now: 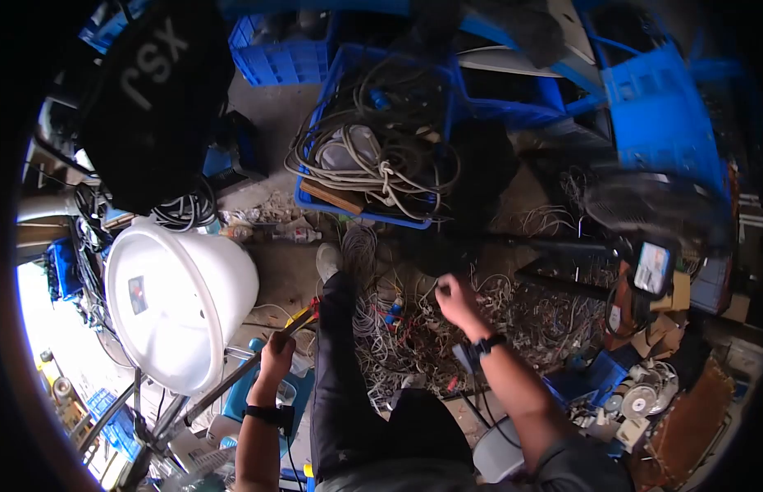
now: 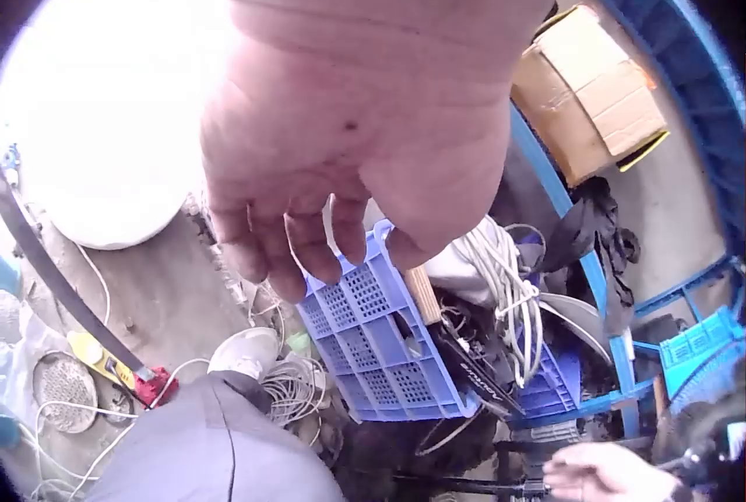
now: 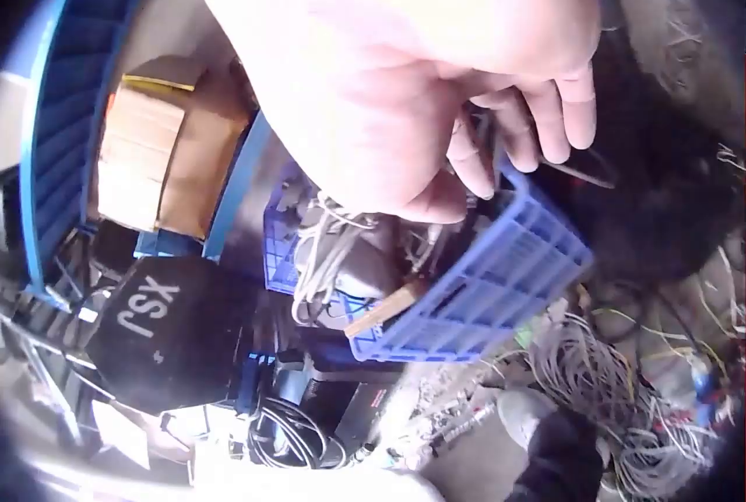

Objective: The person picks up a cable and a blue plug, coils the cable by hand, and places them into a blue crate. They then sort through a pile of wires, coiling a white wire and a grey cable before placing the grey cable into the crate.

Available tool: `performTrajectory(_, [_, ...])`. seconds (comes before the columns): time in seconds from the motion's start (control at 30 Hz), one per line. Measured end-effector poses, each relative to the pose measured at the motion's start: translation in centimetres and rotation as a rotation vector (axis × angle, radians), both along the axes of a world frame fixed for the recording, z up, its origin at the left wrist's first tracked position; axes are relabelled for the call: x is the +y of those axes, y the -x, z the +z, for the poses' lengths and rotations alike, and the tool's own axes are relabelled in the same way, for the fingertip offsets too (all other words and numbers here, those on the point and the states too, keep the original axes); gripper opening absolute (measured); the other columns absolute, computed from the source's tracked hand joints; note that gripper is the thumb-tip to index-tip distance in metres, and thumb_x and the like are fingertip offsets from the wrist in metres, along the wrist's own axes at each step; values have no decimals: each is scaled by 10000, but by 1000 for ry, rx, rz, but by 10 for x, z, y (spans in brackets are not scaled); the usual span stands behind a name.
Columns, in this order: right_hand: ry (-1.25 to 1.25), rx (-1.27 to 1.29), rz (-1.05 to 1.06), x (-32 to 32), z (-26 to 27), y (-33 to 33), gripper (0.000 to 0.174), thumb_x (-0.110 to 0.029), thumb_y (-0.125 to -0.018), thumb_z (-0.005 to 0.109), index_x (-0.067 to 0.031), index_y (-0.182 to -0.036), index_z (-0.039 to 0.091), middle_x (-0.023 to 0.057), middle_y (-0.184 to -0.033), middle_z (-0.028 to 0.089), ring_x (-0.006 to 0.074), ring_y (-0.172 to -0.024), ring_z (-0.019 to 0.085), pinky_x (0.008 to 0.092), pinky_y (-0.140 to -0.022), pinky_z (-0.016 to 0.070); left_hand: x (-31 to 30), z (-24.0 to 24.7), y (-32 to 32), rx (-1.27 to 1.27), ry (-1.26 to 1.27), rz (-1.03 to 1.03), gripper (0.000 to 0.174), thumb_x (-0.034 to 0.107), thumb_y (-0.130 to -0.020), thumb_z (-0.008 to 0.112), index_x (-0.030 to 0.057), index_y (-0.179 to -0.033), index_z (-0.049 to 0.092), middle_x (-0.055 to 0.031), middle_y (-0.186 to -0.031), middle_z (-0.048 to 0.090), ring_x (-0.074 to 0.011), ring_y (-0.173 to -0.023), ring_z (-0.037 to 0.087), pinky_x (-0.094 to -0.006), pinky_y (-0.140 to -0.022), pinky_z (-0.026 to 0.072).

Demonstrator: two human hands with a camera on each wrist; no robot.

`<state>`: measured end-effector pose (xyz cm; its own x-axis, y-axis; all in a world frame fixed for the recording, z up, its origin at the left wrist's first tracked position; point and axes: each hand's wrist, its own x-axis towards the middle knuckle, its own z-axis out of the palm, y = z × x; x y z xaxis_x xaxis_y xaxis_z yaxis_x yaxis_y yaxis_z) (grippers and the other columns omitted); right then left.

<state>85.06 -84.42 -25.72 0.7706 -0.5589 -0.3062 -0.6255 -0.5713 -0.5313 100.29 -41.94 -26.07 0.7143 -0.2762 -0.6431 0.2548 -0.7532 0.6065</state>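
In the head view my left hand hovers left of my leg, close to a yellow-and-red tool. The left wrist view shows its fingers hanging loosely bent with nothing in them; the tool lies apart from them, lower left. My right hand hangs over a heap of tangled wires on the floor. Its fingers are loosely curled and hold nothing in the right wrist view. Ahead stands a blue crate, filled with coiled grey cables and a wooden piece.
A big white tub stands at the left. Behind it hangs a black cover lettered JSX. A black fan is on the right, above a pile of scrap parts. More blue crates line the back.
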Motion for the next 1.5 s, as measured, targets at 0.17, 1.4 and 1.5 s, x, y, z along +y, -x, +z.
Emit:
performTrajectory(0.17, [-290, 222, -91, 47, 18, 203, 295, -236, -826, 645, -58, -1061, 625, 147, -970, 676, 266, -897, 652, 362, -789, 503, 39, 45, 114, -110, 109, 42, 174, 177, -841, 601, 12, -889, 580, -85, -755, 623, -162, -726, 595, -313, -682, 485])
performTrajectory(1.4, [-271, 580, -14, 307, -196, 521, 197, -163, -784, 585, -44, -937, 618, 188, -928, 654, 381, -904, 628, 480, -768, 503, 154, -114, 322, 5, -391, -1116, 263, 224, -830, 601, 74, -1043, 565, -173, -1035, 612, -395, -980, 582, -475, -827, 476])
performTrajectory(1.5, [-256, 411, 152, 328, -297, 480, 270, -188, -832, 573, -70, -1073, 600, 168, -1042, 641, 375, -936, 619, 469, -802, 499, 195, -141, 341, 2, -362, -1016, 225, 184, -831, 604, 72, -1023, 566, -155, -1008, 612, -357, -946, 601, -449, -805, 481])
